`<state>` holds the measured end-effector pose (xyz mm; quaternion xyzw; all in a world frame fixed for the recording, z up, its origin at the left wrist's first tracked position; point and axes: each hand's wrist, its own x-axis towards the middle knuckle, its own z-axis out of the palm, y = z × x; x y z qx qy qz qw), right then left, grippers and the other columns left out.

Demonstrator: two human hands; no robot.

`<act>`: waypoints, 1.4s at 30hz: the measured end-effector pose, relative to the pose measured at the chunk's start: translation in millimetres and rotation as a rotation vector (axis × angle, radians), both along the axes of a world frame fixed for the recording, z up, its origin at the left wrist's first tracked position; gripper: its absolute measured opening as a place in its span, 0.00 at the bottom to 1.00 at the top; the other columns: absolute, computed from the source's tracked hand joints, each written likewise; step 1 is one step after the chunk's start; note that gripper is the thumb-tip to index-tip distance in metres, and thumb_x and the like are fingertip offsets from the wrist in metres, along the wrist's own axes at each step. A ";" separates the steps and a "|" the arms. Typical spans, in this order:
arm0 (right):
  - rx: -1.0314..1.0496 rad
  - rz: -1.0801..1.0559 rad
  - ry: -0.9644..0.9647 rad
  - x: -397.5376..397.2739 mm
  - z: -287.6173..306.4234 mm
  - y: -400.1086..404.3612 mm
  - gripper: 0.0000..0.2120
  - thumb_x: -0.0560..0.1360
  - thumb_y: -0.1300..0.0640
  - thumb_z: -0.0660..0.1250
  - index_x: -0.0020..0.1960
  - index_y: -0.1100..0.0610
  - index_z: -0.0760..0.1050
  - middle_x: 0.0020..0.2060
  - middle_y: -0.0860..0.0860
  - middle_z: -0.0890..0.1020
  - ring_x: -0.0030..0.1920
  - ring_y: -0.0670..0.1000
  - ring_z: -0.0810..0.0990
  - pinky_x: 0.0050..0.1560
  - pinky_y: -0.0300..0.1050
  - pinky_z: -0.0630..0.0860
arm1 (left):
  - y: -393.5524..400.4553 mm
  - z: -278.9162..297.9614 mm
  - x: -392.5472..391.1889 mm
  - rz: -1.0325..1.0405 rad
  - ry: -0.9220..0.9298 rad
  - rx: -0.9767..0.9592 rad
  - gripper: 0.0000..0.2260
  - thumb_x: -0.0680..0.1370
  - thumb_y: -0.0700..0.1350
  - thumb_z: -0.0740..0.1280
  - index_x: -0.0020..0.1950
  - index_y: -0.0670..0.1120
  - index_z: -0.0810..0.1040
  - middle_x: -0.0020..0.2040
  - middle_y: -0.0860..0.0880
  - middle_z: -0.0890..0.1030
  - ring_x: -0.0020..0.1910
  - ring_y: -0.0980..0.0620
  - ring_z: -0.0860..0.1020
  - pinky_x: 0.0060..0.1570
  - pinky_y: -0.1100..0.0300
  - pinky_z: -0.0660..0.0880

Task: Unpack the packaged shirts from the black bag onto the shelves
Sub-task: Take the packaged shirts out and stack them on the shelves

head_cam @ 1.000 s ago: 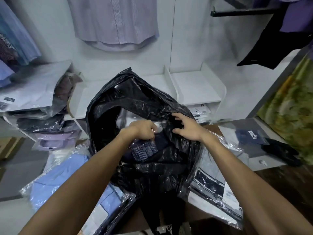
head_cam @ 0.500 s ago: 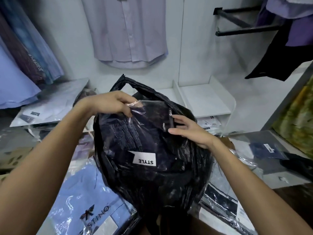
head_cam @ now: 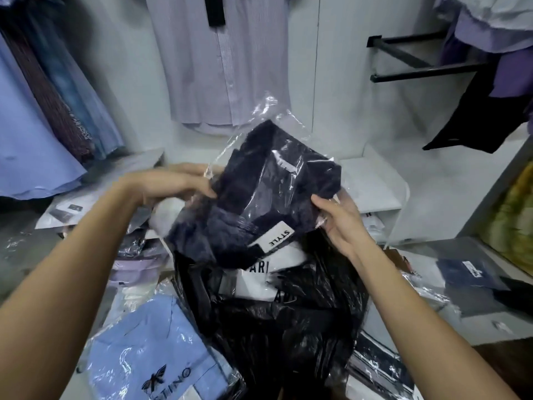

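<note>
White wall (head_cam: 340,82) behind, hung with a pale shirt (head_cam: 225,67); below it a white shelf (head_cam: 372,183), bare on top, with packets underneath. Black bag (head_cam: 274,327) slumped open at centre, more packets inside, one with a white printed panel (head_cam: 256,281) showing at the mouth. Blue packet (head_cam: 150,350) lying at lower left, just beside the bag. Navy packet (head_cam: 259,194) held clear above the bag mouth, tilted, its "STYLE" label (head_cam: 275,236) toward the camera, loose film flaring at the top corner. Left hand (head_cam: 173,186) closed on the packet's left edge, fingers curled over the film; right hand (head_cam: 337,217) gripping the right edge, thumb on top, fingers hidden underneath. Likely step: carry this packet to the shelf. Best done by keeping both hands on opposite edges so the slippery film does not slide, levelling the packet before setting it down, and laying it flat and square on the bare shelf top. Worth watching: the flared film corner catching on the hanging shirt, and the bag collapsing shut once unsupported.
</note>
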<state>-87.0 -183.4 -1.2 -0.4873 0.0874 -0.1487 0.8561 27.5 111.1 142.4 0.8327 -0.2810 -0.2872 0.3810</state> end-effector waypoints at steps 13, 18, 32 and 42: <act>0.013 -0.134 -0.138 -5.5 52.1 -25.5 0.22 0.75 0.57 0.74 0.67 0.58 0.76 0.55 0.56 0.86 0.52 0.53 0.85 0.55 0.50 0.81 | -70.8 -78.9 -33.6 0.126 0.102 -0.591 0.12 0.82 0.50 0.66 0.65 0.58 0.77 0.56 0.53 0.84 0.47 0.51 0.82 0.44 0.59 0.80; -0.253 0.146 -0.078 -44.3 28.2 -54.2 0.30 0.75 0.65 0.69 0.75 0.49 0.66 0.67 0.54 0.81 0.65 0.56 0.80 0.63 0.54 0.80 | -100.3 -75.5 -33.4 0.084 0.259 -0.687 0.18 0.80 0.48 0.66 0.70 0.49 0.73 0.61 0.45 0.82 0.59 0.45 0.80 0.61 0.43 0.77; -0.173 -0.470 0.394 -155.6 -69.3 -123.5 0.13 0.79 0.60 0.72 0.62 0.54 0.77 0.44 0.51 0.89 0.40 0.48 0.87 0.36 0.39 0.81 | -256.5 -174.3 -64.9 0.107 0.441 -0.211 0.19 0.80 0.49 0.71 0.67 0.42 0.73 0.55 0.44 0.85 0.44 0.51 0.84 0.34 0.58 0.80; -0.174 -0.653 0.809 -218.7 -212.6 -139.9 0.13 0.75 0.64 0.75 0.57 0.56 0.79 0.50 0.55 0.86 0.47 0.55 0.85 0.51 0.51 0.83 | -324.2 -350.6 -137.3 -0.047 0.335 0.199 0.33 0.56 0.49 0.71 0.61 0.46 0.79 0.56 0.45 0.84 0.51 0.47 0.82 0.56 0.52 0.81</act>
